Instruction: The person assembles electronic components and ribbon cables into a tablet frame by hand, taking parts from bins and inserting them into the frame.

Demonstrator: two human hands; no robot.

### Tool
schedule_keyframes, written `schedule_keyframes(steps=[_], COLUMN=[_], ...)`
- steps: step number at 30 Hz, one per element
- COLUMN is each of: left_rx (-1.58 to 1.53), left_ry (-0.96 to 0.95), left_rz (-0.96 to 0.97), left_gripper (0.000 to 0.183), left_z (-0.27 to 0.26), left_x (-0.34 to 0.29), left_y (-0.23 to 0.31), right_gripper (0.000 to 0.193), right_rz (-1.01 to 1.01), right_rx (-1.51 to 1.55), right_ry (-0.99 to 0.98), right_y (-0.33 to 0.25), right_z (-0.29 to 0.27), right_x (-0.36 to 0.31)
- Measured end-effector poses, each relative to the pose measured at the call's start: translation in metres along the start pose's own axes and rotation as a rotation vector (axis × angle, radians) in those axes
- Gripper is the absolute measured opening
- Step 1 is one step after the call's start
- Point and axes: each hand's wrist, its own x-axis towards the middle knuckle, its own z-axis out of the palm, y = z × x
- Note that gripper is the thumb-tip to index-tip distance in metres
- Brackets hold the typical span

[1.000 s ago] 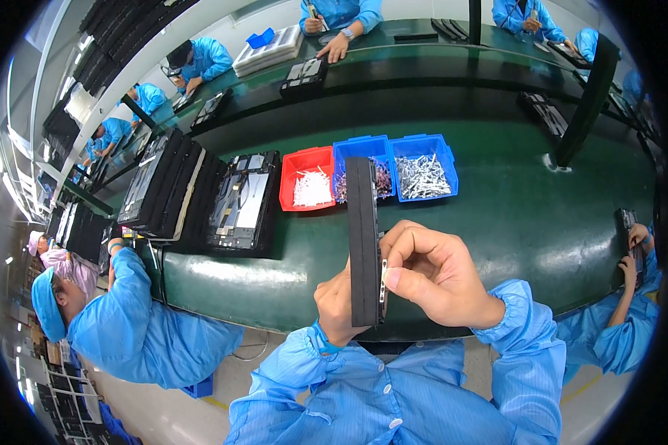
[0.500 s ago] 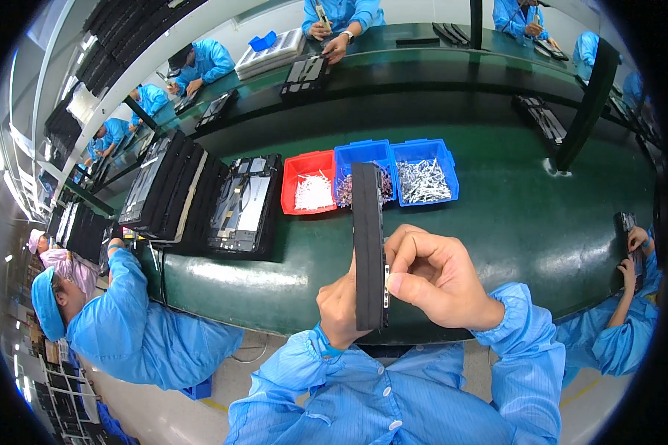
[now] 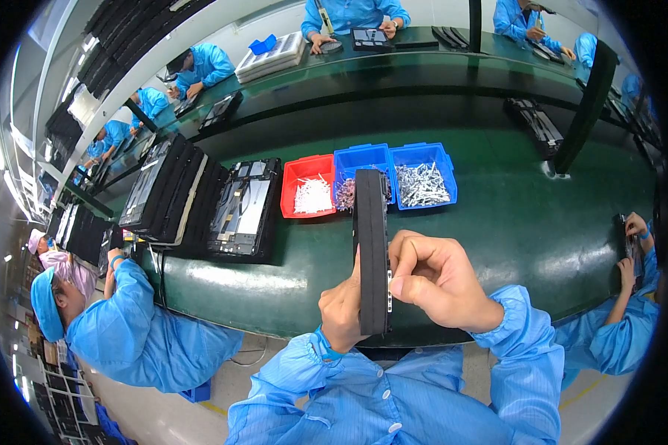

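A thick black slab (image 3: pixel 373 252) stands on edge above the near table edge, its narrow side toward me. My left hand (image 3: pixel 339 310) grips it from the left, with most fingers hidden behind it. On the other side, my right hand (image 3: pixel 444 282) has thumb and forefinger pinched against the slab's right face. A narrow silvery strip (image 3: pixel 390 291) shows there beside the fingertips. Whatever those fingers pinch is too small or hidden to name. Beyond the slab, a red bin (image 3: pixel 288 194) holds white small parts; a blue bin (image 3: pixel 447 174) holds silvery ones. The slab partly covers a middle blue bin (image 3: pixel 361 154) of brownish parts.
Left of the bins lies an opened flat electronic device in a black tray (image 3: pixel 246 208), beside a stack of similar trays (image 3: pixel 167 189). Another device (image 3: pixel 536 126) lies near a dark post (image 3: pixel 583 111). Co-workers in blue sit left, right and across the green table (image 3: pixel 527 222).
The slab has tipped slightly, showing more of its right side; my hands stay nearly in place. Across the table, a co-worker's device has moved back toward that person.
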Motion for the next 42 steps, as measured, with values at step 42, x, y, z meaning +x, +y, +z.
schedule_keyframes(steps=[42], left_rx=[-1.001], left_ry=[-0.382], left_rz=[-0.767], left_gripper=[0.046], left_z=[-0.05], left_x=[0.007], left_y=[-0.02], right_gripper=[0.064], right_rz=[0.191], right_rx=[-0.3], right_ry=[0.23], right_y=[0.014], right_z=[-0.06], right_x=[-0.022])
